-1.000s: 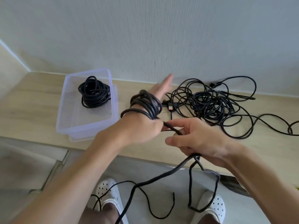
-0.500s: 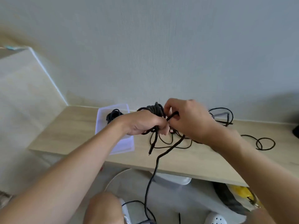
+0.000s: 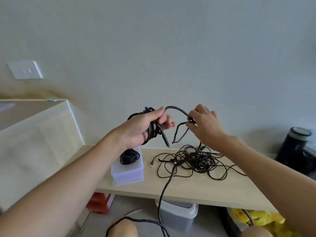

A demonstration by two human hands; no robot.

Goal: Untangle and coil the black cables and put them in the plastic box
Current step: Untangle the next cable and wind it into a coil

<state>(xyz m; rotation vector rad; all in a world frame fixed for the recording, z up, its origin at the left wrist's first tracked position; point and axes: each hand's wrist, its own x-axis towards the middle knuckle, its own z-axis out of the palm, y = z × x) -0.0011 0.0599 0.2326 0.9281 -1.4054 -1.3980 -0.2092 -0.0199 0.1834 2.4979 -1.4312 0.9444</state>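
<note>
My left hand (image 3: pixel 145 127) is raised above the table and grips a coil of thick black cable (image 3: pixel 151 132), whose plug end hangs down beside it. A short arc of the same cable runs over to my right hand (image 3: pixel 203 124), which pinches it; from there the cable drops past the table edge to the floor. On the table a tangle of thin black cables (image 3: pixel 196 159) lies to the right of the clear plastic box (image 3: pixel 128 173). Inside the box sits one coiled black cable (image 3: pixel 129 157).
The light wooden table (image 3: pixel 196 187) stands against a pale wall. A dark cylindrical container (image 3: pixel 294 147) is at the table's right end. Below are a red stool (image 3: pixel 100 202), a grey bin (image 3: pixel 177 214) and something yellow (image 3: pixel 259 218). My knees show at the bottom.
Both hands have risen off the table and moved apart, stretching an arc of cable between them. The camera has tilted up, showing more wall and a switch plate.
</note>
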